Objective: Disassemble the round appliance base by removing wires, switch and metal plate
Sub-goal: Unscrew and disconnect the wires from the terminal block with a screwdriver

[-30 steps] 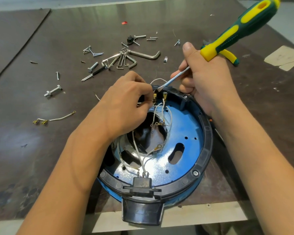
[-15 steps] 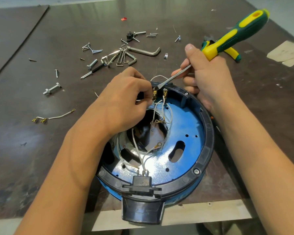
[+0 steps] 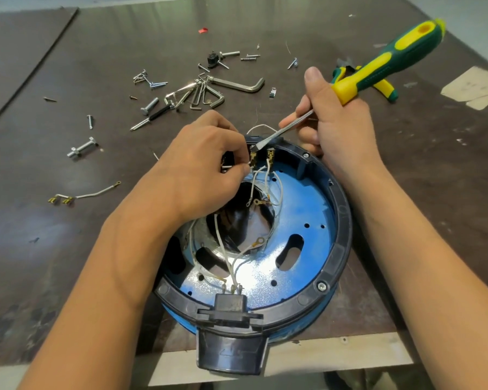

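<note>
The round appliance base (image 3: 340, 226), black ring around a blue metal plate (image 3: 302, 204), lies open side up at the table's near edge. Thin white wires (image 3: 254, 181) run from the brass terminals of the switch (image 3: 261, 156) at the far rim down to a black socket block (image 3: 231, 304) at the near rim. My left hand (image 3: 206, 170) pinches a wire at the switch terminals. My right hand (image 3: 335, 125) grips a green and yellow screwdriver (image 3: 389, 57), its flat tip set against the switch.
Loose screws, bolts (image 3: 82, 149) and hex keys (image 3: 237, 85) are scattered on the dark table behind the base. A removed wire with brass connectors (image 3: 82, 194) lies at the left. Green and yellow pliers (image 3: 383, 87) lie behind my right hand.
Almost nothing has changed: both hands stay at the switch terminals, with the screwdriver handle tilting slightly lower and the tip still at the switch.
</note>
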